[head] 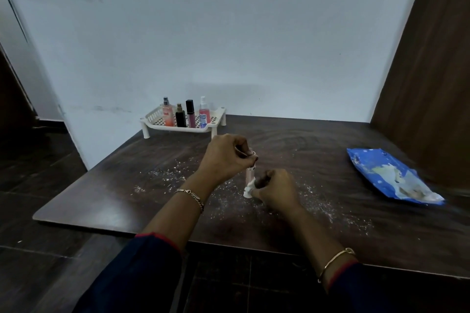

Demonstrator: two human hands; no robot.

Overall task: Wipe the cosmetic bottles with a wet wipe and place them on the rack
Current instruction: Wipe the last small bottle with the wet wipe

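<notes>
My left hand (pixel 226 157) grips the top of a small pale pink cosmetic bottle (pixel 249 175), held upright over the middle of the dark table. Just below it, my right hand (pixel 276 189) pinches a white wet wipe (pixel 248 191) against the bottle's lower end. Much of the bottle is hidden by both hands. The cream rack (pixel 152 122) stands at the back left against the wall. It holds several upright bottles: a peach spray (pixel 167 115), a black one (pixel 180 117), a mauve tube with a black cap (pixel 190 114) and a pink spray (pixel 204 113).
A blue wet-wipe pack (pixel 386 178) lies on the table's right side. White crumbs (pixel 167 175) are scattered over the dark table (pixel 101 198) around my hands. A brown wooden panel (pixel 432 71) rises at the right; the table's left edge drops to a dark floor.
</notes>
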